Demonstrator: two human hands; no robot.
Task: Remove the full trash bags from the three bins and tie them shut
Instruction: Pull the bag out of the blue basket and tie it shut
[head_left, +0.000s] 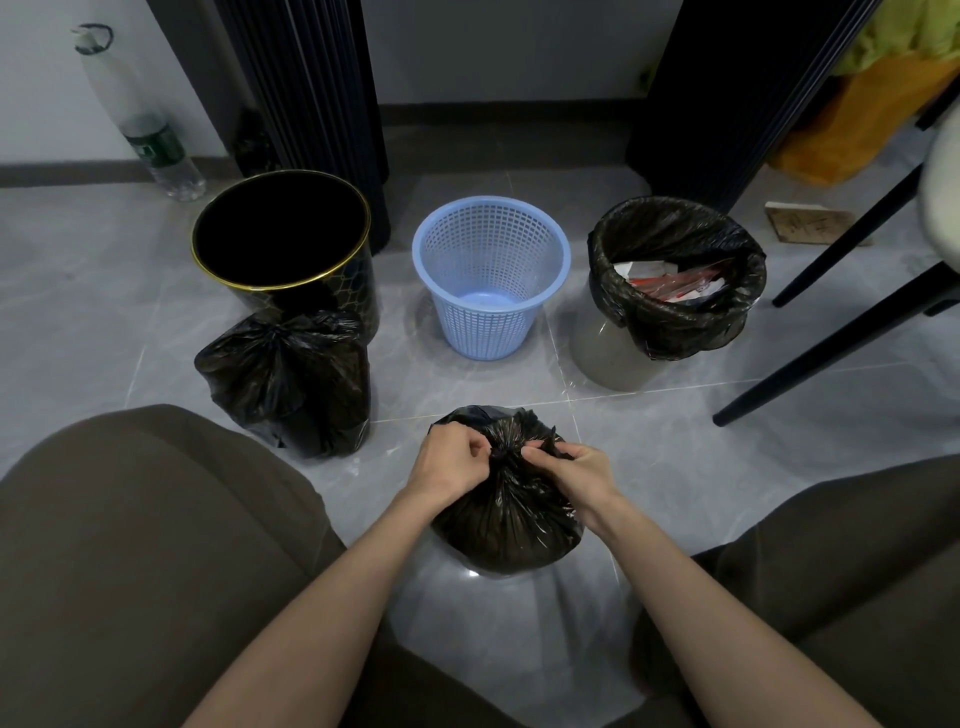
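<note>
While you pinch the gathered neck of the second trash bag (509, 514), which rests on the floor (675, 441) between your knees, the step in hand appears to be closing its knot. Your left hand (452, 457) grips the twisted plastic from 9 o'clock, fingers (470, 441) curled and clamped on it. Your right hand (569, 467) grips from 3 o'clock, fingers (540, 454) likewise clamped on the neck.

Taking this bag as the centre of the dial:
- **10 o'clock:** a tied bag (285, 379) stands on the floor, touching the front of the black bin (280, 287).
- **11 o'clock:** the black bin shows no liner over its rim.
- **12 o'clock:** the blue basket (488, 322) holds no bag.
- **2 o'clock:** the third bin (602, 353) carries its liner (675, 327), folded over the rim, with wrappers (670, 283) inside.

By this layout, two bags are out and one is not yet lifted. The next move likely calls for drawing the two ends apart until the knot seats. You then release the bag, reach to 2 o'clock and peel the liner off the rim evenly so that nothing spills.

The knot itself is hidden behind your fingers, so you cannot tell whether it is a first or a final tie. The black bin's interior is too dark to read. The chair (831, 332) at 3 o'clock is cut off by the frame edge.
</note>
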